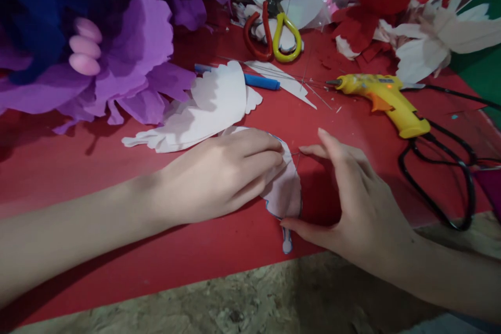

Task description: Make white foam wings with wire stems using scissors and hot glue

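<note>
You have a yellow glue gun [385, 95] lying to your right, a purple flower [143, 44] to your left.

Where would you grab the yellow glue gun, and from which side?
By the handle, right hand coming from the lower right. The glue gun lies on its side, handle slanting down toward that hand, nozzle pointing left. An orange light shows on the body, so I'd treat the nozzle as possibly hot.
</note>
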A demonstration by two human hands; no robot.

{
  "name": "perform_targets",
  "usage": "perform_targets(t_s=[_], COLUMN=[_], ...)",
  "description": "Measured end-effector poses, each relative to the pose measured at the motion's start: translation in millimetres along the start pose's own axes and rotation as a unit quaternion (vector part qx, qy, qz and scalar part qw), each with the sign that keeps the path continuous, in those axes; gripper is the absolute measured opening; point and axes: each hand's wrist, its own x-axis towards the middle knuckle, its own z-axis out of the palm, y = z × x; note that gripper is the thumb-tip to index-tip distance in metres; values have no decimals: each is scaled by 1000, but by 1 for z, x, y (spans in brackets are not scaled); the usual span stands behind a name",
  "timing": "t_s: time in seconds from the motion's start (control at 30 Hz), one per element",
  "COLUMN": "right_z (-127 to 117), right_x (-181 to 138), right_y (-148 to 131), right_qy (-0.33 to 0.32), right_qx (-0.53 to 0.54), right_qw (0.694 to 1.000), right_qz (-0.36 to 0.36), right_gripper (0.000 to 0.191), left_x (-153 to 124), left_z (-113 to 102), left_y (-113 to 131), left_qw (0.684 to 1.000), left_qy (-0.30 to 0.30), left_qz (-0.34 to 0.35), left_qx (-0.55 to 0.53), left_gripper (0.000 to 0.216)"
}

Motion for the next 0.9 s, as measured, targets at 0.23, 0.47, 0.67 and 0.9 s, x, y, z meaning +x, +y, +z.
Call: perform_targets(t_s=[0.23, 0.47, 0.67, 0.9], right_z=[1, 0, -8, -24], right_x=[0, 2, 7, 4], right_y=[1, 3, 8, 24], right_qy=[-1, -23, -41, -28], right_qx=[8, 39, 59, 42], right_qw=[1000, 999, 997, 991], right_qz=[6, 9, 4, -123], right_gripper=[82, 80, 75, 17], left_x=[-1, 0, 2, 6], left_z=[1, 1, 1, -1], left_y=[0, -1, -1, -1], left_qw=[1000, 1000, 999, 997], left_qy=[-1, -3, -3, 7], left_qz=[-1, 6, 50, 76], left_qx=[2, 0, 9, -4], left_gripper=[28, 28, 27, 27])
